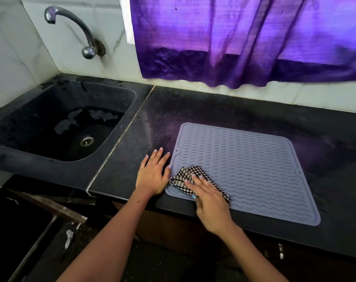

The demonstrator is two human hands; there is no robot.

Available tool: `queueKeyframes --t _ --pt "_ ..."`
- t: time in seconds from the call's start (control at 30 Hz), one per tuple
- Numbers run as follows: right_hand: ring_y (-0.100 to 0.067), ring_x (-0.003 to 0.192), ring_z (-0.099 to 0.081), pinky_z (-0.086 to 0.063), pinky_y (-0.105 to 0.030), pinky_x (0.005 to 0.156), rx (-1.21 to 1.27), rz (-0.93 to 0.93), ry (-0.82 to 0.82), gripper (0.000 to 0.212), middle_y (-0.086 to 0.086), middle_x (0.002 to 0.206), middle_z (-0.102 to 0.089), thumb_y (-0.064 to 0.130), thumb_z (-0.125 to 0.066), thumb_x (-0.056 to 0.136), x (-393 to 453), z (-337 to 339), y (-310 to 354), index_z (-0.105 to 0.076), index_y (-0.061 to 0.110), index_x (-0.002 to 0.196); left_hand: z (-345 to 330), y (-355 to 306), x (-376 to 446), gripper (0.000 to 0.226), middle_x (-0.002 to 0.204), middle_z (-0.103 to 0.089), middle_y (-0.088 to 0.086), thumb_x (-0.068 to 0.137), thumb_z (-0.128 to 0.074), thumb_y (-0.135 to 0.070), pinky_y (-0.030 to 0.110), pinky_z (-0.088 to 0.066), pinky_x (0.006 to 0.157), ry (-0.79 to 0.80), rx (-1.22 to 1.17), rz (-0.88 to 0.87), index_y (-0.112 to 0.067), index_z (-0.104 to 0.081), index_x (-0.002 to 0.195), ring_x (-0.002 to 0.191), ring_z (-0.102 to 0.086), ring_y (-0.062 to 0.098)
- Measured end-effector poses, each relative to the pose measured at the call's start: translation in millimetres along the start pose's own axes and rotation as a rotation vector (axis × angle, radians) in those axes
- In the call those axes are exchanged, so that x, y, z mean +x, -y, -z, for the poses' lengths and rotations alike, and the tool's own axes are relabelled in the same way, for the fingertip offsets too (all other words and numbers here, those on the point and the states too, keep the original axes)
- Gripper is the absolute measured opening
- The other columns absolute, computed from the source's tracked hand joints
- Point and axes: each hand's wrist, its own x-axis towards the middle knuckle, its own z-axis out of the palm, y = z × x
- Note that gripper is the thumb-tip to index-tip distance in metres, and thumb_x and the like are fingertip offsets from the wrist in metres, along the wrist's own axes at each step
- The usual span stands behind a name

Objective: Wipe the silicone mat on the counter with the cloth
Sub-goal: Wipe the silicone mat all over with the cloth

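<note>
A grey silicone mat (246,167) with wavy ridges lies flat on the black counter (223,110). A black-and-white checked cloth (183,177) is bunched on the mat's near left corner. My right hand (210,204) lies on top of the cloth, fingers spread over it and pressing it onto the mat. My left hand (153,174) rests flat on the counter just left of the mat, fingers apart, its thumb touching the mat's left edge.
A black sink (18,143) with some water and a drain lies to the left, under a curved metal tap (71,25). A purple curtain (244,41) hangs over the tiled wall behind. The counter's front edge runs just below the mat.
</note>
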Motion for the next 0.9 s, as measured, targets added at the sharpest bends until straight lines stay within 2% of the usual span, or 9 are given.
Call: queueKeyframes --t 0.1,0.17,0.23,0.3,0.37,0.43,0.53,0.77,0.9 --pt "-0.004 0.131 -0.034 -0.029 -0.028 0.109 0.445 -0.176 0.153 0.047 0.017 0.137 -0.043 0.009 -0.043 0.096 11.8 28.7 -5.0 -0.045 0.035 0.134 0.6 -0.4 1.0 0.076 0.157 -0.015 -0.003 0.081 0.001 -0.057 0.033 0.0 0.117 0.003 -0.001 0.0 -0.027 -0.026 0.146 0.144 -0.006 0.011" --pt "-0.009 0.111 -0.05 -0.042 -0.023 0.086 0.925 -0.367 0.082 0.044 0.015 0.12 -0.052 0.006 -0.039 0.096 20.8 48.5 -3.8 -0.047 0.028 0.133 1.2 -0.6 0.5 0.076 0.156 -0.015 -0.003 0.081 0.002 -0.056 0.032 0.0 0.117 0.002 -0.007 -0.003 -0.027 -0.026 0.146 0.144 -0.006 0.01" --pt "-0.007 0.102 -0.049 -0.04 -0.018 0.077 1.109 -0.446 -0.037 0.045 0.011 0.118 -0.051 0.003 -0.036 0.097 23.7 57.1 -5.9 -0.045 0.025 0.135 1.5 -0.9 -0.4 0.076 0.156 -0.016 -0.003 0.081 0.003 -0.056 0.032 0.0 0.116 -0.004 -0.014 0.001 -0.027 -0.027 0.145 0.144 -0.007 0.01" --pt "-0.005 0.108 -0.046 -0.04 -0.017 0.081 0.92 -0.323 -0.017 0.048 0.01 0.127 -0.048 0.002 -0.039 0.095 18.1 57.8 1.6 -0.045 0.03 0.133 2.4 -1.6 -0.7 0.076 0.156 -0.015 -0.004 0.081 0.004 -0.054 0.031 0.001 0.116 -0.003 -0.017 0.003 -0.028 -0.026 0.146 0.144 -0.006 0.01" --pt "-0.007 0.126 -0.039 -0.038 -0.028 0.103 0.58 -0.128 0.056 0.056 0.009 0.141 -0.043 -0.002 -0.044 0.092 9.1 38.7 6.3 -0.045 0.036 0.133 3.0 -1.2 -0.1 0.077 0.157 -0.014 -0.004 0.079 0.005 -0.053 0.03 0.003 0.115 0.007 -0.019 0.001 -0.028 -0.025 0.146 0.144 -0.005 0.009" --pt "-0.008 0.138 -0.028 -0.02 -0.034 0.118 0.193 0.067 0.061 0.063 0.013 0.148 -0.035 -0.003 -0.046 0.088 -4.1 10.4 6.5 -0.042 0.039 0.135 2.8 -1.4 0.1 0.077 0.157 -0.014 -0.003 0.079 0.004 -0.052 0.03 0.002 0.115 0.004 -0.019 0.005 -0.028 -0.025 0.146 0.144 -0.006 0.01" --pt "-0.009 0.137 -0.032 -0.009 -0.026 0.116 -0.073 0.194 0.013 0.069 0.012 0.148 -0.035 0.001 -0.054 0.08 -14.6 -11.1 1.4 -0.04 0.038 0.136 2.5 -1.9 0.7 0.076 0.156 -0.016 -0.003 0.079 0.003 -0.05 0.031 0.002 0.115 -0.004 -0.006 0.007 -0.027 -0.026 0.145 0.144 -0.007 0.011" --pt "0.004 0.133 -0.028 -0.01 -0.017 0.115 0.057 0.165 -0.029 0.056 0.021 0.143 -0.038 0.004 -0.048 0.089 -4.4 -6.3 0.6 -0.047 0.042 0.13 -0.6 -0.6 1.8 0.074 0.156 -0.016 -0.003 0.081 0.002 -0.049 0.031 0.001 0.115 -0.006 0.009 0.002 -0.027 -0.026 0.145 0.144 -0.007 0.011" --pt "-0.015 0.121 -0.049 -0.046 -0.028 0.092 0.837 -0.266 -0.044 0.049 0.007 0.128 -0.055 0.002 -0.043 0.094 17.3 23.6 1.8 -0.051 0.043 0.12 0.5 -0.1 0.5 0.075 0.157 -0.013 -0.004 0.08 0.003 -0.05 0.031 0.002 0.116 0.013 0.001 0.004 -0.029 -0.024 0.146 0.144 -0.005 0.009"
